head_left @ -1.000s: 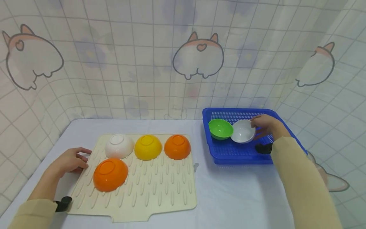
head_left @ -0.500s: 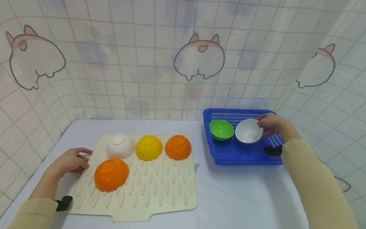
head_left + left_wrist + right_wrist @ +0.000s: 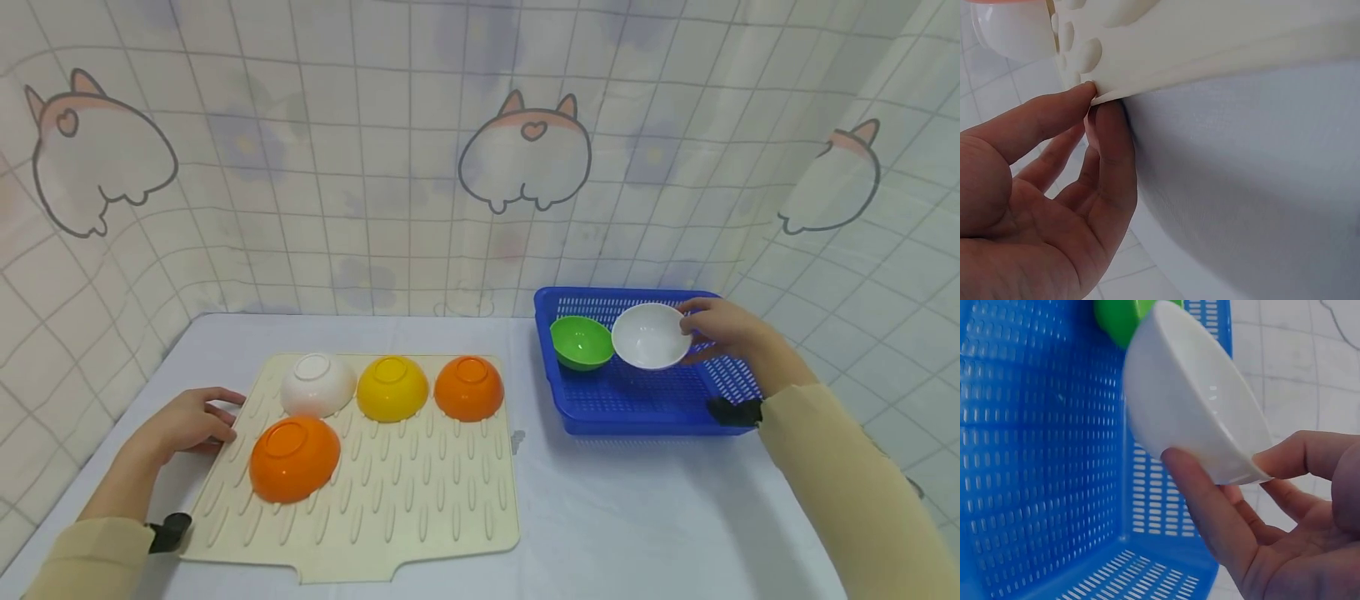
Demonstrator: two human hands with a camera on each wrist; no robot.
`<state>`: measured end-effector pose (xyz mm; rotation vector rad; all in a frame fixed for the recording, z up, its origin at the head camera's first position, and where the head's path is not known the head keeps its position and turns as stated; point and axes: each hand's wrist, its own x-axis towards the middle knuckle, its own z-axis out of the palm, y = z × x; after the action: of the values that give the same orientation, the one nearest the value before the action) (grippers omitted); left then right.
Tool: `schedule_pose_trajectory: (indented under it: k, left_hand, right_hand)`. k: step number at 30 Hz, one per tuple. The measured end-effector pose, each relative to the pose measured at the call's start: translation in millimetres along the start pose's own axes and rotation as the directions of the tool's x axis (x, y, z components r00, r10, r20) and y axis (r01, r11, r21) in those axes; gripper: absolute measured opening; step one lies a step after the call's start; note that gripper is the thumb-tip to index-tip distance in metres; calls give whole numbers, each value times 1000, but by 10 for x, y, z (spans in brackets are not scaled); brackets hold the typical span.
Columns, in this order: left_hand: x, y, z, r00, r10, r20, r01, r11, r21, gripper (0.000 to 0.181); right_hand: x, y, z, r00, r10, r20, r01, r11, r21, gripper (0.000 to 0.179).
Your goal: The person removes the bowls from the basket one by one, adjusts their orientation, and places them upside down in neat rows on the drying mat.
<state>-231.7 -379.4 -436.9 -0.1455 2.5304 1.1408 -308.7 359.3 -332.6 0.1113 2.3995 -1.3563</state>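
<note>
My right hand (image 3: 720, 327) pinches the rim of a white bowl (image 3: 649, 337), thumb inside and fingers along its outer wall. In the right wrist view the white bowl (image 3: 1172, 400) is tilted and raised above the basket floor. Beside it in the blue basket (image 3: 622, 423) sits a green bowl (image 3: 581, 343). My left hand (image 3: 189, 422) pinches the left edge of a cream draining mat (image 3: 420, 508); the left wrist view has the thumb (image 3: 1054, 115) on top and a finger beneath the mat edge.
Upside down on the mat stand a white bowl (image 3: 318, 385), a yellow bowl (image 3: 392, 389), a smaller orange bowl (image 3: 469, 389) and a larger orange bowl (image 3: 294, 460) in front. A patterned curtain (image 3: 420, 167) hangs behind the table.
My right hand has shifted right and lifted the white bowl away from the green bowl and off the basket floor. The left hand keeps its grip on the mat edge.
</note>
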Motion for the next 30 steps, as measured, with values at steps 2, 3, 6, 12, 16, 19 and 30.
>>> schedule_pose_trajectory:
  k: [2, 3, 6, 12, 16, 19, 30]
  left_hand:
    - [0, -5, -2, 1000, 3, 1, -3, 1000, 1, 60]
    - [-1, -6, -2, 1000, 6, 2, -6, 1000, 1, 60]
    - [-4, -8, -4, 1000, 12, 4, -12, 1000, -2, 60]
    - [-3, -4, -4, 1000, 9, 4, -9, 1000, -6, 60]
    - [3, 0, 2, 1000, -4, 6, 4, 1000, 0, 60]
    - [4, 1, 1, 1000, -7, 5, 7, 1000, 3, 60]
    - [7, -10, 1, 1000, -6, 0, 6, 1000, 0, 61]
  right_hand:
    - [-3, 11, 13, 1000, -8, -10, 8, 1000, 28, 63]
    - [-10, 12, 24, 1000, -11, -12, 11, 999, 48, 63]
    - [-38, -4, 70, 1000, -23, -19, 25, 993, 118, 65]
    - [-116, -85, 191, 998, -61, -18, 63, 972, 228, 68]
    - [-150, -115, 276, 996, -88, -17, 89, 957, 277, 67]
    - [-160, -129, 356, 994, -103, -26, 106, 945, 310, 67]
    - [-344, -357, 742, 991, -132, -24, 131, 905, 405, 63]
